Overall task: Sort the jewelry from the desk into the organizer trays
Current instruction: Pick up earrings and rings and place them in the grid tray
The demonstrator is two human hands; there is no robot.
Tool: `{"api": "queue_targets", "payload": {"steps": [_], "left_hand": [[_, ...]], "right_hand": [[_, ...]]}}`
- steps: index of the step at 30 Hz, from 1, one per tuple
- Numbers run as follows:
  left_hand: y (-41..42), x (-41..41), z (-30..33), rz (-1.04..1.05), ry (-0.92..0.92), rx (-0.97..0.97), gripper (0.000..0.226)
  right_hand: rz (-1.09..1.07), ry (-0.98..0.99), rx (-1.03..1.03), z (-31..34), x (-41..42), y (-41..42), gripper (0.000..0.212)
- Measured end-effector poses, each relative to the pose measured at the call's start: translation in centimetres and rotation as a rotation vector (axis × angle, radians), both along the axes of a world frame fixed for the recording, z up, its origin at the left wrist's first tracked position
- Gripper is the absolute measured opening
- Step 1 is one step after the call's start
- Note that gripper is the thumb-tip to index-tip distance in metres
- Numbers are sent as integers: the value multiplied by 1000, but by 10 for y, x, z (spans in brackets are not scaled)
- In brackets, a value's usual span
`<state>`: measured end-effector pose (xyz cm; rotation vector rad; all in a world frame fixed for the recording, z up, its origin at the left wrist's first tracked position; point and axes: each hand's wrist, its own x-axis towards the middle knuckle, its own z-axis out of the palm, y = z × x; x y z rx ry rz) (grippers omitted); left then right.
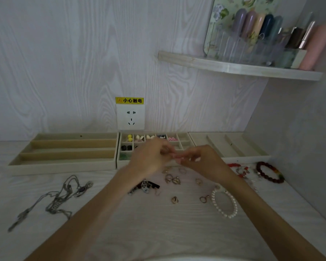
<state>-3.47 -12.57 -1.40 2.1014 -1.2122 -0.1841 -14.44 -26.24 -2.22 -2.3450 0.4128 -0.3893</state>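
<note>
Right now the piece being sorted is too small and blurred to name; it sits between the fingertips of both hands, which meet just over the front edge of the middle compartment tray at the worktop's back edge. The left hand and right hand both have fingers curled inward, seemingly pinching it together. Open cells lie directly behind the hands, the left hand slightly nearer. Both forearms reach forward from the near edge. Loose rings lie just below; a pearl bracelet lies toward the right, silver chains toward the left.
</note>
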Motion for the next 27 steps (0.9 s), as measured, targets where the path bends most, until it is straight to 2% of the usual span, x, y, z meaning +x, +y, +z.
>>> {"api": "queue_targets", "payload": {"steps": [2,6,7,10,14,20,27], "left_hand": [[8,19,18,47,-26,-33,11],[28,58,53,63,-102,-18,8],[31,65,59,32,-118,6,6],[30,76,65,-47,-200,156,8],[12,80,52,-126,-207,291,13],[-10,91,28,-165,-267,349,14],[-21,105,24,-222,-194,341,13]], "right_hand": [[1,26,-31,9,12,-2,34],[50,261,-437,9,28,-21,63],[73,307,-472,4,30,-26,67],[141,356,-456,-12,34,-38,73],[165,292,-372,-22,31,-40,71],[196,286,-282,-24,30,-45,62],[187,257,-192,-25,28,-44,65]]}}
